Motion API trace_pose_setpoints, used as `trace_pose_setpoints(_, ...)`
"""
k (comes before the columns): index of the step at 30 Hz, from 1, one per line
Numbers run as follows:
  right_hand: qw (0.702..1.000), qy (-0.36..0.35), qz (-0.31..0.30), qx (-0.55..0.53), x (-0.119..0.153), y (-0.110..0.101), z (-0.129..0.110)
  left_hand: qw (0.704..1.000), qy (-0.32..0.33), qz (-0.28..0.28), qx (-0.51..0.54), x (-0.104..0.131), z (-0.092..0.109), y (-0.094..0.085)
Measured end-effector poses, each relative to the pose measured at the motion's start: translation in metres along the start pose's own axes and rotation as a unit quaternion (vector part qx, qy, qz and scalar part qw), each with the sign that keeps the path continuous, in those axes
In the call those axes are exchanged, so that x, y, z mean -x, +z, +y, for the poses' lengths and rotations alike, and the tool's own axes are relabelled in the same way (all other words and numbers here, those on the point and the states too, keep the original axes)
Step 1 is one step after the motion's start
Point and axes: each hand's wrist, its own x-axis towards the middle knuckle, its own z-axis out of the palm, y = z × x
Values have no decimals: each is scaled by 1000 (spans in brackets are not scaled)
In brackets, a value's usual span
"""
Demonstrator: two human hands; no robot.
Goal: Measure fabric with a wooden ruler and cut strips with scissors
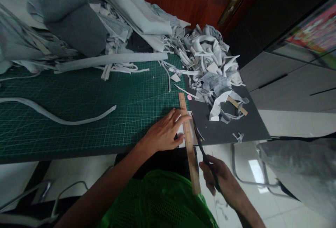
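My left hand (pixel 166 130) lies with its fingers spread, pressing down a wooden ruler (pixel 189 147). Under the ruler is a small white piece of fabric (pixel 193 130), partly covered by the hand. The ruler's near end juts past the table edge toward me. In my right hand (pixel 219 175) is a pair of dark scissors (pixel 201 147), the fingers closed round the handles. The scissor blades run along the right side of the fabric and ruler, where a thin sliver of fabric curls away. Whether the blades are apart is hard to make out.
A green cutting mat (pixel 78 88) covers much of the table, with a grey fabric strip (pixel 68 119) on it. Fabric scraps (pixel 210 63) are heaped at the back right, beside another wooden stick (pixel 237 105). Folded grey cloth (pixel 73 21) is piled at the back left.
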Motion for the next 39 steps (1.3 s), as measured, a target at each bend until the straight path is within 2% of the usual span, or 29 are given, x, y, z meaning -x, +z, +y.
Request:
trace_pose_setpoints(10,1000,-25,-15,-6,1,3,2,1000,-8,-10,-4,0,1,-2)
trace_pose_setpoints(17,1000,-3,-5,9,-1,0,-2,1000,-20,-11,-6,0,1,-1)
trace_pose_setpoints(23,1000,9,2,-22,-5,-1,-3,1000,-14,-11,1,-2,1,-2)
trace_pose_setpoints(31,1000,1,-4,-17,-7,1,-12,1000,-6,-16,8,-2,0,-2)
trace_pose_setpoints(39,1000,-4,7,-7,-4,0,-9,1000,-2,-15,20,-1,-2,0)
